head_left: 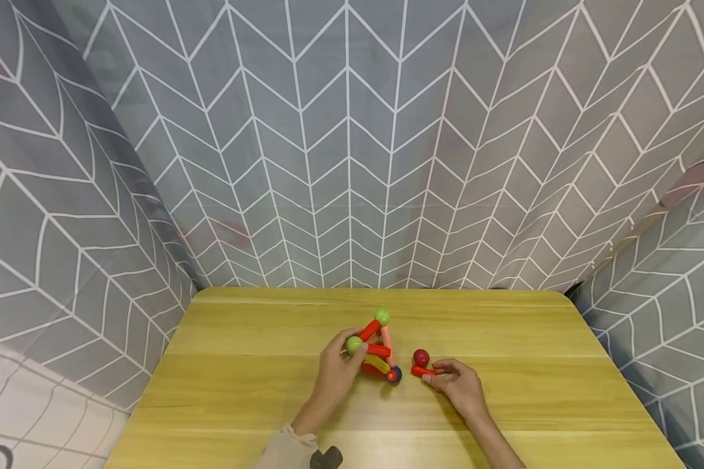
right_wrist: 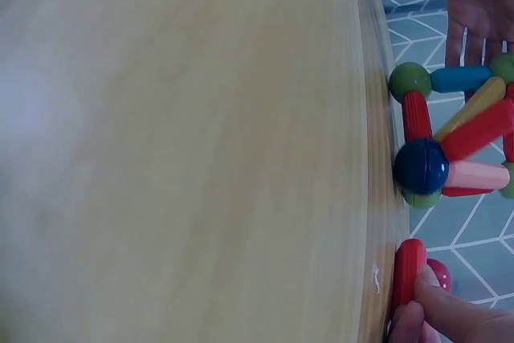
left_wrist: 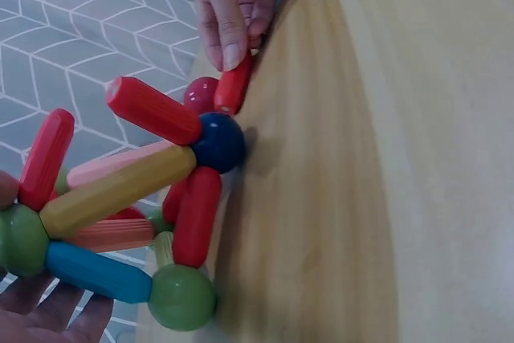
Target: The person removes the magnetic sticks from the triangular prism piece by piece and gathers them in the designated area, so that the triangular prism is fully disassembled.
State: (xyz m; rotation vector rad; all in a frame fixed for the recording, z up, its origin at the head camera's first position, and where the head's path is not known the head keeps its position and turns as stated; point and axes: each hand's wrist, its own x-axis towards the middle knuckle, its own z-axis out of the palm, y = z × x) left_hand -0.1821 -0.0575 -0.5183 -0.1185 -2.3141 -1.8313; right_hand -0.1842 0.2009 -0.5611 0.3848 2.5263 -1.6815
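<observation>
Pinching a red rod (head_left: 422, 371) lying left-right on the desk (head_left: 240, 365), the right hand (head_left: 459, 384) sits just right of the rod-and-ball frame (head_left: 375, 348), which the left hand (head_left: 337, 371) grips.

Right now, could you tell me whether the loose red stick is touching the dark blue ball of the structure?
Apart. In the head view, bare table shows between the red stick and the dark blue ball.

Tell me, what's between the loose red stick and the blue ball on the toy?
Only bare wooden table separates the red stick from the blue ball, seen in the head view.
</observation>
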